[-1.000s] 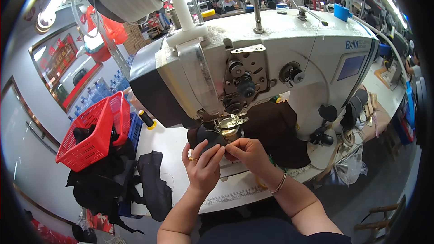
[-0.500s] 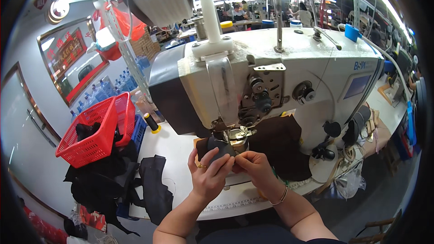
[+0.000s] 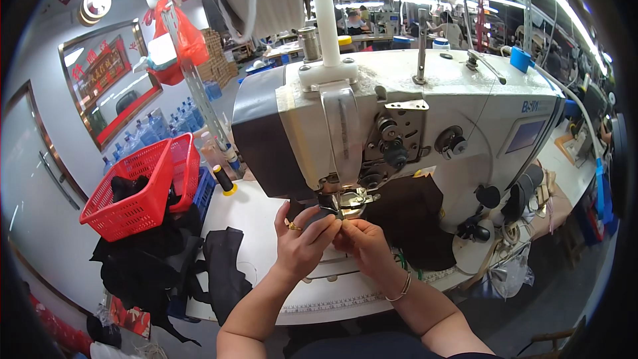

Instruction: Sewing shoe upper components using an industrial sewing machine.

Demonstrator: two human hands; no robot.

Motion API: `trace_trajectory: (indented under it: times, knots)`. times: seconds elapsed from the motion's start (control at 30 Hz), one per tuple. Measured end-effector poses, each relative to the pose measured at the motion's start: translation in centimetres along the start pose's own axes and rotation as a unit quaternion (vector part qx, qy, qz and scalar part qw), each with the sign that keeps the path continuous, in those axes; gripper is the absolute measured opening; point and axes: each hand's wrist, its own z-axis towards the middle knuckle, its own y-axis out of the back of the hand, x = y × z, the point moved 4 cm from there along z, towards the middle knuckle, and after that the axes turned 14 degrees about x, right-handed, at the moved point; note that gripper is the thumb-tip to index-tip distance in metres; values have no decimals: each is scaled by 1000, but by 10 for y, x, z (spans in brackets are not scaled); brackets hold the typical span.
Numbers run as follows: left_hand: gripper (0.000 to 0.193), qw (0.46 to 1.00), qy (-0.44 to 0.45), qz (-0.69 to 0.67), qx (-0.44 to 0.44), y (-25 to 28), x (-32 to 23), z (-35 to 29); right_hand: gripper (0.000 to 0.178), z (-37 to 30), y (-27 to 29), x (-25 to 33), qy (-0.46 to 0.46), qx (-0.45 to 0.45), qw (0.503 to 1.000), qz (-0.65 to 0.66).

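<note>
Both of my hands are together at the needle area [image 3: 347, 203] of a white industrial sewing machine [image 3: 292, 119]. Between them is a small dark fabric piece [image 3: 320, 217], its near edge pinched in the fingers. My left hand [image 3: 300, 242], with a ring on one finger, is closed on that piece from the left. My right hand [image 3: 364, 244], below a bracelet-worn wrist, pinches the same edge, thumb and forefinger almost touching the left fingertips. Much of the fabric is hidden behind the hands and the metal parts under the needle.
A large dark brown cloth [image 3: 409, 223] lies under the machine's arm. Left on the white table [image 3: 266, 219] are a dark cut piece [image 3: 226, 266] and a thread cone [image 3: 224, 179]. Red baskets [image 3: 126, 193] and piled black fabric [image 3: 143, 272] stand beyond. Dark rounded pieces [image 3: 525, 186] sit right.
The view has shifted, placing the machine slightly right and lower. My hands still hold the fabric; they sit closer to the needle area, and less of the piece shows above my left fingers.
</note>
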Motion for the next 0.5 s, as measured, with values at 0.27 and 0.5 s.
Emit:
trace_trajectory:
  times: [0.27, 0.5]
  knots:
    - [26, 1000, -6, -13, -14, -4, 4, -2, 19, 1, 5, -1, 0, 2, 1000, -24]
    - [25, 999, -29, -8, -23, -7, 8, -2, 16, -4, 0, 3, -6, -24, 998, -63]
